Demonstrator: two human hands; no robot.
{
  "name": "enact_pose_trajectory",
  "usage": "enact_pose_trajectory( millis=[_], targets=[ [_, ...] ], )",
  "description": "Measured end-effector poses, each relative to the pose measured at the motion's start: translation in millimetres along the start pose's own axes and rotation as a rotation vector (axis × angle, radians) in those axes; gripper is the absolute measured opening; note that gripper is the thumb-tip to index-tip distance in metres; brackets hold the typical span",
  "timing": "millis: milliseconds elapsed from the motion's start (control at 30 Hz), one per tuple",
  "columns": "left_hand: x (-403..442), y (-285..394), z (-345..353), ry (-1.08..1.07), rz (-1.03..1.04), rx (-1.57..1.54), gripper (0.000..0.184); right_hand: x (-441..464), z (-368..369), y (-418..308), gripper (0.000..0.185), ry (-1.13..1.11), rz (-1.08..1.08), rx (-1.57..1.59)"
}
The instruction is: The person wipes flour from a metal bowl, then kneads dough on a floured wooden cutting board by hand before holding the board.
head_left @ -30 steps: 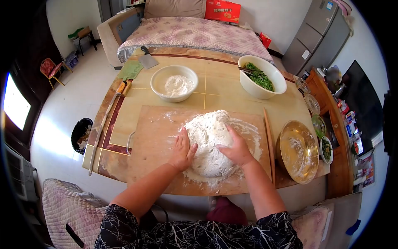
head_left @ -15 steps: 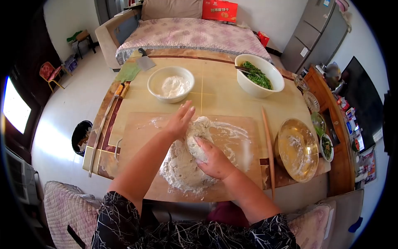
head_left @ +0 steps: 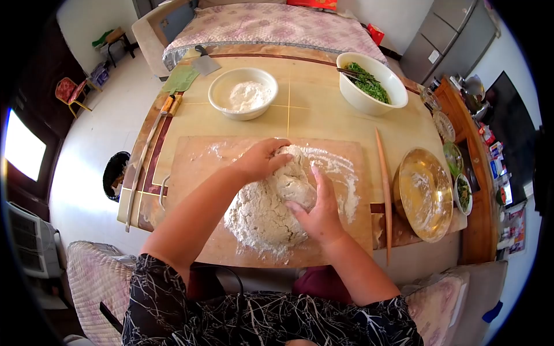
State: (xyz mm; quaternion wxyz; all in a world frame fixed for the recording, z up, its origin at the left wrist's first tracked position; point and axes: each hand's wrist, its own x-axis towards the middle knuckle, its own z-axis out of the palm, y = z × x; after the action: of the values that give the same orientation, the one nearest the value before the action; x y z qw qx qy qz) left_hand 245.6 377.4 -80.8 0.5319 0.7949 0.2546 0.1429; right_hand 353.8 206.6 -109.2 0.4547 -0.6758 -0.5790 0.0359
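A large lump of floury, cracked dough (head_left: pixel 262 216) lies on a wooden board (head_left: pixel 199 190), with a smoother folded piece at its far right. My left hand (head_left: pixel 262 160) is curled over the far end of the dough, its fingers bent onto it. Against the right side of the folded piece sits my right hand (head_left: pixel 323 216), thumb on top and fingers along the side, cupped round the dough. The undersides of both hands are hidden. Loose flour is smeared across the board at right.
Behind the board stand a white bowl of flour (head_left: pixel 219 104) and a white bowl of chopped greens (head_left: pixel 360 104) with chopsticks. A rolling pin (head_left: pixel 383 196) and a gold-coloured basin (head_left: pixel 407 199) are at right. A scraper (head_left: pixel 206 64) lies at the far left.
My left hand has come down from above onto the far end of the dough. The right hand has loosened and spread its fingers along the dough's side. The view has tilted downward.
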Motion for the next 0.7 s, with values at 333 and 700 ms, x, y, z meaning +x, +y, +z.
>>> enact_pose_trajectory(
  millis=[333,700],
  targets=[
    [-27.2,-32.3,28.3,0.2,0.284,0.562,0.046,7.5,21.3,18.6,0.094,-0.142,-0.062,-0.171],
    [-1.0,-35.2,35.6,0.133,0.171,0.699,0.046,15.9,26.0,55.9,0.093,-0.326,0.182,-0.075]
  ],
)
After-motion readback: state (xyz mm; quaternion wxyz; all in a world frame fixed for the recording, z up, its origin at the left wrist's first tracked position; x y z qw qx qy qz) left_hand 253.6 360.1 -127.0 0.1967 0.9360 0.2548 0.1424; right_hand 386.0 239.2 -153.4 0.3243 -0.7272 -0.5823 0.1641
